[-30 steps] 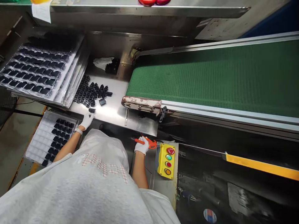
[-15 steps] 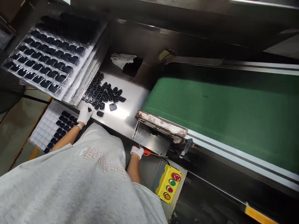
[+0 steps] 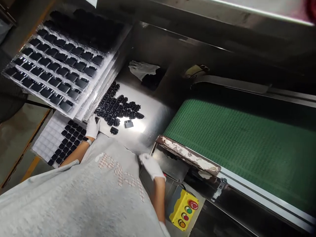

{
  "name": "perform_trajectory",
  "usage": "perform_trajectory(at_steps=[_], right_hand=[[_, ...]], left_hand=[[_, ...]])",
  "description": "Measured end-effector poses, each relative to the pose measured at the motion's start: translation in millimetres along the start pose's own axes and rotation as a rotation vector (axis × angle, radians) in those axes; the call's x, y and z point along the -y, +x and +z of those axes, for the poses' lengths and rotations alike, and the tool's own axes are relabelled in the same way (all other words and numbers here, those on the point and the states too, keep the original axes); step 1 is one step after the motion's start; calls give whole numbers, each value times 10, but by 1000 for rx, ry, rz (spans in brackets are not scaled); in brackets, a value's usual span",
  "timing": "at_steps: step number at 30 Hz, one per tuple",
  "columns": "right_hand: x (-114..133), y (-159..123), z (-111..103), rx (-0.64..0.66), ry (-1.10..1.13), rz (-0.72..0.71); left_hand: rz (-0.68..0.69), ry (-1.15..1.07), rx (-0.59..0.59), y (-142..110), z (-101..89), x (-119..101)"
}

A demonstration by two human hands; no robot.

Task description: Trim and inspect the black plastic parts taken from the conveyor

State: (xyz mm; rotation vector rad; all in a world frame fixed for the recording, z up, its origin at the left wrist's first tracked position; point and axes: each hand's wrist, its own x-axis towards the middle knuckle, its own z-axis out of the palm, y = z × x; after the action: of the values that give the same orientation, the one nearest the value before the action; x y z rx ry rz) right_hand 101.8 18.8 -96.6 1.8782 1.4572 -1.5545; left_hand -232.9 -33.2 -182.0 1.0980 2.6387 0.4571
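Note:
My left hand (image 3: 92, 127), in a white glove, is at the near left edge of the metal table, beside the stacked trays. Its fingers are closed on a small black plastic part, mostly hidden by the glove. To its right lies a group of black plastic parts (image 3: 111, 107), with a single black part (image 3: 114, 130) and a greyer part (image 3: 128, 124) apart from them. My right hand (image 3: 151, 166), also gloved, is over the table's front edge, left of the conveyor's end. Its fingers are curled together and slightly blurred; whatever they hold is hidden.
Stacked clear trays (image 3: 81, 103) of black parts stand at left; a partly filled white tray (image 3: 45, 140) is lower down. A green conveyor belt (image 3: 237, 144) runs right. A white glove (image 3: 143, 69) lies at the back. A yellow button box (image 3: 184, 210) is in front.
My right hand has come up from beside the orange-red handled tool below the table to the table's front edge. My left hand stays near the trays. The view has shifted.

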Motion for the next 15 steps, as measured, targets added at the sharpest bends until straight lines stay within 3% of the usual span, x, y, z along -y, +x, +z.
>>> perform_trajectory(at_steps=[4,7,11,15], right_hand=[[860,416,50,-209,-236,-249],[1234,720,212,-256,-372,-322],[1316,954,352,-257,-438,-348],[1258,1016,351,-238,-360,-337]], left_hand=[[-13,-20,90,2,-65,-62],[-42,-51,123,25,-70,-128],[-125,-63,125,-24,-19,-167],[-133,-54,193,-112,-52,-138]])
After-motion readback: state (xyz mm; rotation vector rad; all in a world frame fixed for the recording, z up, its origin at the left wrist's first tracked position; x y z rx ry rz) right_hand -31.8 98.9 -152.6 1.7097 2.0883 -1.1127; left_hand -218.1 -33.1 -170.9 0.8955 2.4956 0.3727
